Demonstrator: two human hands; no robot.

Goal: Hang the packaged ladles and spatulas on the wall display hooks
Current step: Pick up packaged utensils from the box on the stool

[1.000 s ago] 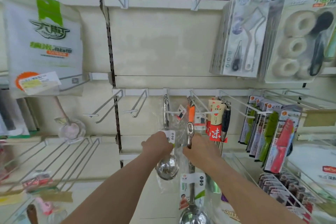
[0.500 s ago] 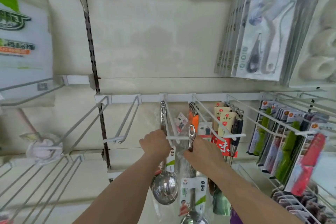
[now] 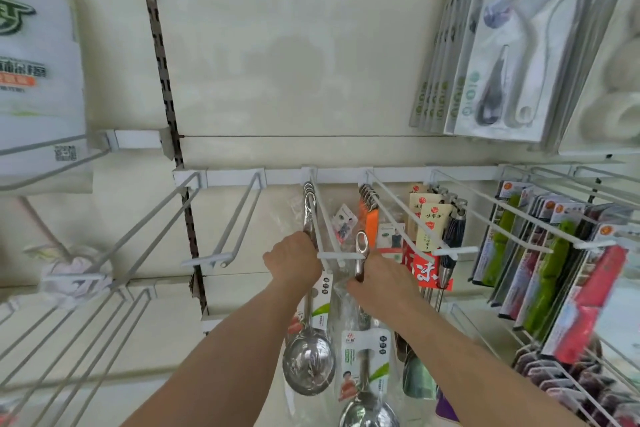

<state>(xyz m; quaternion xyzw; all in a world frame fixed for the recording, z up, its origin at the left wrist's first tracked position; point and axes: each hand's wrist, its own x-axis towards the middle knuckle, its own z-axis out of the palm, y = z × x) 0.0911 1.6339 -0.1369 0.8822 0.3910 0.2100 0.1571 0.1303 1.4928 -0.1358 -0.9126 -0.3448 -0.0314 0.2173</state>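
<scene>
My left hand (image 3: pixel 292 262) grips the handle of a steel ladle whose bowl (image 3: pixel 308 362) hangs below in clear packaging. That handle runs up along the white double-wire hook (image 3: pixel 322 218), where several more ladle handles hang near the wall. My right hand (image 3: pixel 384 279) holds a second packaged ladle (image 3: pixel 362 374) by its handle. Its slotted handle end (image 3: pixel 361 246) stands just behind the hook's front crossbar (image 3: pixel 341 255).
Two bare double-wire hooks (image 3: pixel 225 218) project at the left. To the right, another hook (image 3: pixel 415 215) carries carded utensils, and packs with green and red tools (image 3: pixel 554 263) hang further right. Boxed tools (image 3: pixel 502 55) hang above right, and a white bag (image 3: pixel 38 80) above left.
The view has closed in on the hooks. My right hand has brought the second ladle's handle end up level with the hook's front crossbar. My left hand keeps its grip.
</scene>
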